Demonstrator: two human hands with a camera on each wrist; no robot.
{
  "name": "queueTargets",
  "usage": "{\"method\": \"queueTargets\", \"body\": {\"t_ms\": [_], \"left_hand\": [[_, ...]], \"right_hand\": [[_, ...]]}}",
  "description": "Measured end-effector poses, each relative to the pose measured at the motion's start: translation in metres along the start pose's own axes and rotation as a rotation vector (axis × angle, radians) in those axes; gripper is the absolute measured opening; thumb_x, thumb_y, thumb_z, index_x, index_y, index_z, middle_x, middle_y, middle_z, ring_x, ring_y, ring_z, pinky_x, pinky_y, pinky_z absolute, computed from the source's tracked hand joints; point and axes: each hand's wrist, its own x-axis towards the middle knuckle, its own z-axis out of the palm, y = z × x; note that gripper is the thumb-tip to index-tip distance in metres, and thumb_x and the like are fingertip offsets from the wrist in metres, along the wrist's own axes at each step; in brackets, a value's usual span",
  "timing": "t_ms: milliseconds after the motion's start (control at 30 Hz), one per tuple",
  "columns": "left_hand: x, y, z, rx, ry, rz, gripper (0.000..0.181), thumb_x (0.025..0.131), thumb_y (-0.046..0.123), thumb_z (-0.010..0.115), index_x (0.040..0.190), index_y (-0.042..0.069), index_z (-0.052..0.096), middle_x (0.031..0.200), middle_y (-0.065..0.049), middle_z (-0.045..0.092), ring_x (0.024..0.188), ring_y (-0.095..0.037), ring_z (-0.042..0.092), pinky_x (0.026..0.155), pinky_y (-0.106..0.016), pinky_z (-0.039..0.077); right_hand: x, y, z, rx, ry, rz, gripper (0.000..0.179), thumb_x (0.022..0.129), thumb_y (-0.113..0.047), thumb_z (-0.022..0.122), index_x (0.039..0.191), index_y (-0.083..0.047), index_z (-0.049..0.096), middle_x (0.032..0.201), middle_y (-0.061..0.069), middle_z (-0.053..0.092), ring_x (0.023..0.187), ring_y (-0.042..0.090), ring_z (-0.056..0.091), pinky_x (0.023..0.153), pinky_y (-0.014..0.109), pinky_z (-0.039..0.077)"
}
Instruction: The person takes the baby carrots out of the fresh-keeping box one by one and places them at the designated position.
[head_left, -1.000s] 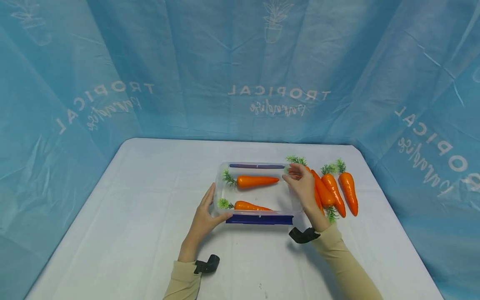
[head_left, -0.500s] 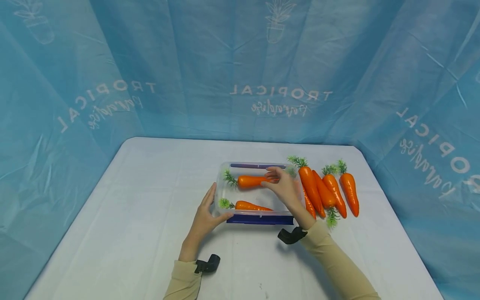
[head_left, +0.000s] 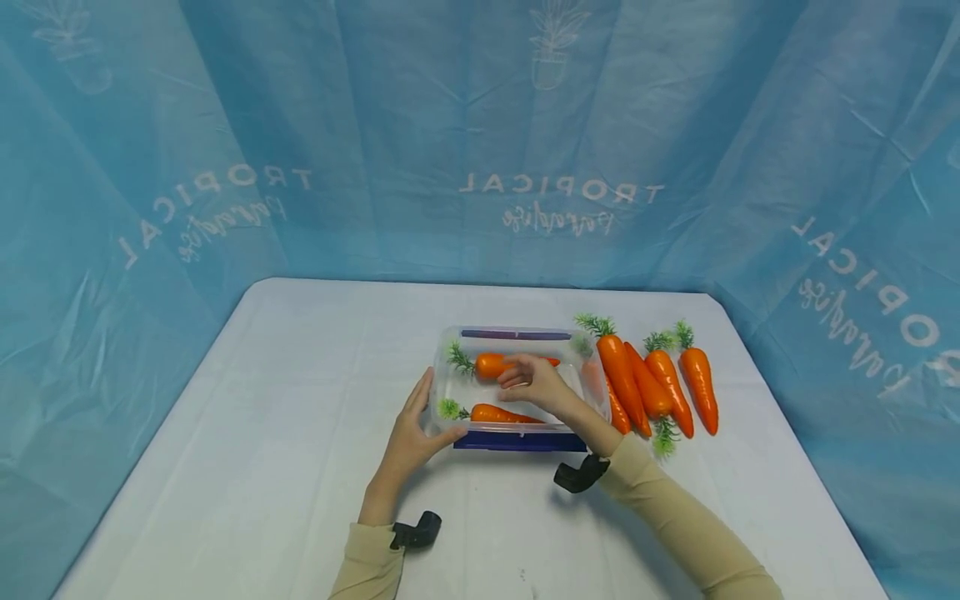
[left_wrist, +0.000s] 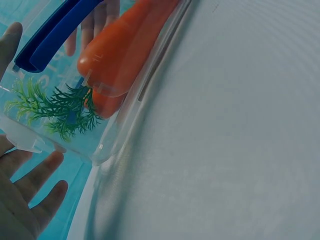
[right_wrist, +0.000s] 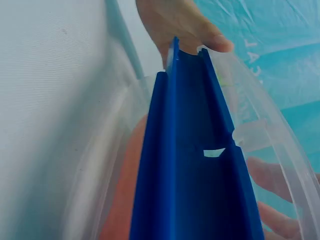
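Note:
A clear plastic box [head_left: 444,383] with blue latches [head_left: 517,440] lies on the white table and holds two carrots. The back carrot [head_left: 489,365] is partly covered by my right hand, while the front carrot [head_left: 497,414] lies along the near wall. My left hand [head_left: 408,437] rests against the box's left end, fingers straight and thumb at the front corner. Over the middle of the box, my right hand [head_left: 542,390] hovers with loosely bent fingers and nothing visible between them. The right wrist view shows a hanging blue latch [right_wrist: 195,125] in front of that hand's fingers [right_wrist: 272,180].
Several more carrots [head_left: 624,371] lie to the right of the box, close against its right end. Another carrot [head_left: 699,390] lies farthest right. A blue curtain [head_left: 390,167] hangs behind the white table [head_left: 322,400] and along its sides.
My right hand has moved left from the box's right end to above its middle, uncovering the carrots on the right. The left hand and both carrots in the box stay in place.

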Motion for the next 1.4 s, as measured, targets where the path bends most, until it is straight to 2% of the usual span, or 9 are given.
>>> {"method": "queueTargets", "body": {"t_ms": [200, 333, 533, 733, 833, 967, 1067, 1233, 1400], "left_hand": [[-0.0002, -0.0009, 0.0005, 0.004, 0.003, 0.003, 0.103, 0.074, 0.036, 0.081, 0.154, 0.023, 0.016, 0.161, -0.002, 0.017, 0.146, -0.029, 0.023, 0.117, -0.052, 0.025], [-0.0007, -0.0004, 0.0008, 0.003, 0.009, -0.002, 0.103, 0.074, 0.035, 0.081, 0.154, 0.023, 0.017, 0.161, -0.001, 0.018, 0.146, -0.029, 0.024, 0.117, -0.053, 0.025], [-0.0016, 0.001, 0.0009, 0.0, 0.01, -0.012, 0.103, 0.074, 0.033, 0.081, 0.154, 0.022, 0.018, 0.16, -0.002, 0.019, 0.145, -0.03, 0.027, 0.115, -0.053, 0.027], [-0.0016, 0.0014, 0.0008, -0.001, 0.009, -0.008, 0.103, 0.074, 0.034, 0.081, 0.154, 0.023, 0.018, 0.16, -0.003, 0.019, 0.144, -0.031, 0.028, 0.115, -0.054, 0.028], [-0.0014, 0.002, 0.0008, 0.002, 0.016, 0.005, 0.103, 0.073, 0.035, 0.081, 0.154, 0.022, 0.018, 0.16, -0.005, 0.02, 0.144, -0.032, 0.028, 0.114, -0.055, 0.028], [-0.0011, 0.002, 0.001, 0.015, 0.025, 0.019, 0.103, 0.073, 0.036, 0.082, 0.154, 0.02, 0.019, 0.16, -0.007, 0.022, 0.142, -0.035, 0.031, 0.112, -0.056, 0.031], [-0.0009, 0.0017, 0.0008, 0.013, 0.021, 0.013, 0.104, 0.073, 0.036, 0.082, 0.154, 0.021, 0.019, 0.16, -0.005, 0.021, 0.142, -0.033, 0.031, 0.113, -0.056, 0.03], [-0.0008, 0.0011, 0.0002, -0.004, 0.006, -0.007, 0.104, 0.073, 0.036, 0.082, 0.154, 0.024, 0.017, 0.16, -0.002, 0.019, 0.144, -0.03, 0.028, 0.115, -0.054, 0.027], [-0.0006, 0.0013, -0.0001, -0.006, 0.002, -0.005, 0.103, 0.074, 0.035, 0.081, 0.154, 0.022, 0.018, 0.16, -0.002, 0.019, 0.144, -0.03, 0.03, 0.115, -0.054, 0.028]], "right_hand": [[-0.0012, 0.0019, 0.0016, 0.007, -0.225, 0.068, 0.061, 0.086, 0.0, 0.066, 0.138, 0.012, 0.037, 0.118, 0.032, 0.061, 0.105, 0.036, 0.065, 0.088, 0.036, 0.057], [-0.0024, 0.0013, 0.0016, 0.014, -0.29, 0.115, 0.062, 0.087, -0.001, 0.065, 0.139, 0.012, 0.035, 0.12, 0.03, 0.061, 0.106, 0.034, 0.065, 0.088, 0.035, 0.057], [-0.0042, 0.0003, 0.0011, -0.063, -0.313, 0.173, 0.057, 0.087, -0.004, 0.064, 0.138, 0.008, 0.04, 0.12, 0.026, 0.062, 0.106, 0.028, 0.064, 0.085, 0.031, 0.057], [-0.0054, -0.0003, 0.0008, -0.079, -0.333, 0.213, 0.057, 0.087, -0.005, 0.063, 0.138, 0.006, 0.041, 0.118, 0.025, 0.062, 0.1, 0.022, 0.064, 0.082, 0.029, 0.056], [-0.0063, -0.0012, 0.0005, -0.093, -0.335, 0.226, 0.057, 0.086, -0.006, 0.063, 0.138, 0.005, 0.041, 0.119, 0.026, 0.062, 0.102, 0.023, 0.063, 0.085, 0.031, 0.056], [-0.0068, -0.0031, 0.0012, -0.128, -0.339, 0.232, 0.055, 0.087, -0.007, 0.063, 0.137, 0.003, 0.044, 0.13, 0.024, 0.055, 0.111, 0.03, 0.061, 0.091, 0.035, 0.055], [-0.0066, -0.0037, 0.0021, -0.153, -0.347, 0.225, 0.052, 0.087, -0.006, 0.064, 0.135, 0.003, 0.046, 0.134, 0.022, 0.052, 0.112, 0.031, 0.061, 0.091, 0.038, 0.055], [-0.006, -0.0039, 0.0024, -0.144, -0.354, 0.224, 0.054, 0.086, -0.003, 0.064, 0.137, 0.002, 0.046, 0.122, 0.02, 0.059, 0.099, 0.027, 0.061, 0.089, 0.041, 0.055], [-0.0048, -0.0032, 0.0012, -0.178, -0.269, 0.154, 0.057, 0.084, -0.013, 0.071, 0.134, 0.001, 0.049, 0.126, 0.017, 0.058, 0.1, 0.021, 0.059, 0.091, 0.036, 0.054]]}}
